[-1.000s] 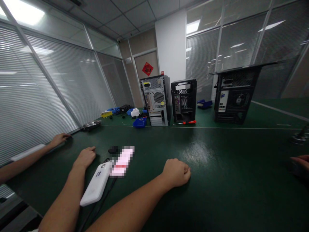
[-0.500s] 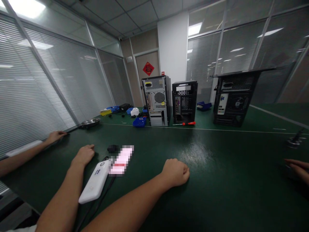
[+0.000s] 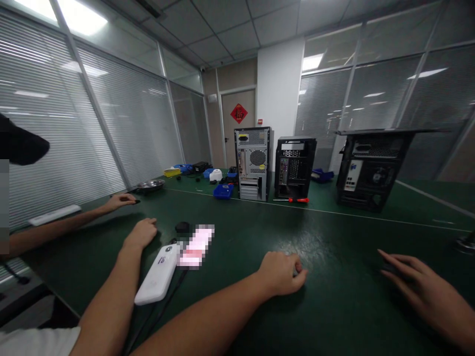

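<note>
Small grey object (image 3: 296, 271), too hidden to identify, shows at the centre-right of the frame between the thumb and curled fingers of your left hand (image 3: 278, 274), which rests clenched around it on the surface (image 3: 237, 306). Your right hand (image 3: 426, 291) has just come well into the lower right, where it was cut off by the edge, so your two hands now face each other with a gap between them. Its fingers point left, slightly parted; a dark patch lies at them, and you cannot tell whether they grip anything. Of the containers, the front blue bin (image 3: 223, 193) sits just left of the tall computer case (image 3: 254, 165), the yellow tray (image 3: 171, 173) and metal bowl (image 3: 151, 186) lie farther left, and another blue bin (image 3: 322, 176) shows behind the smaller black case (image 3: 296, 168); what any of them holds is too small or hidden to make out.
</note>
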{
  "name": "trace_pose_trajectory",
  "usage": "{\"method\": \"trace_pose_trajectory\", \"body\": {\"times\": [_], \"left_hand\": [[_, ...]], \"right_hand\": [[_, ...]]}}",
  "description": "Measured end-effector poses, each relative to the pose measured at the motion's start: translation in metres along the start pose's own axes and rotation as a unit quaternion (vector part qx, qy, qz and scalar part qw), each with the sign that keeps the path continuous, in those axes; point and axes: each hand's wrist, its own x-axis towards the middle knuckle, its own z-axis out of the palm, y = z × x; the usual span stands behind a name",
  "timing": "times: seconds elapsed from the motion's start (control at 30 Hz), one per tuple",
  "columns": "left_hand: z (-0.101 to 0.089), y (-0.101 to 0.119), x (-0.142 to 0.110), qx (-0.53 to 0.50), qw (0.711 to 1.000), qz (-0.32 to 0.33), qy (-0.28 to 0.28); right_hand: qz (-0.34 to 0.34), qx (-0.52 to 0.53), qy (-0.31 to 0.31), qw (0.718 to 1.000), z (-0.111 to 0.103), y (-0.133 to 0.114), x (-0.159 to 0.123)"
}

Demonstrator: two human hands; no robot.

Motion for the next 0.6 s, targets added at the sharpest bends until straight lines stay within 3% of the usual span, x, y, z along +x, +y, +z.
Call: {"method": "trace_pose_trajectory", "body": {"times": [0.1,0.17,0.23,0.3,0.4,0.6], "left_hand": [[-0.001,0.003,-0.001,-0.003,1.0,0.029,0.012],[-0.001,0.004,0.0,-0.001,0.999,0.051,0.01],[0.001,0.005,0.001,0.013,0.997,0.074,0.003],[0.002,0.004,0.003,0.027,0.995,0.101,-0.011],[0.004,0.004,0.004,0.025,0.991,0.129,-0.026],[0.008,0.003,0.006,0.018,0.988,0.149,-0.025]], "right_hand": [[-0.052,0.048,-0.08,0.994,0.003,-0.087,0.014],[-0.094,0.082,-0.086,0.988,0.009,-0.134,0.018],[-0.135,0.112,-0.067,0.982,0.017,-0.163,0.017],[-0.166,0.128,-0.052,0.976,0.024,-0.173,0.013],[-0.187,0.132,-0.053,0.972,0.028,-0.168,0.006],[-0.167,0.123,-0.079,0.975,0.026,-0.162,0.004]]}}
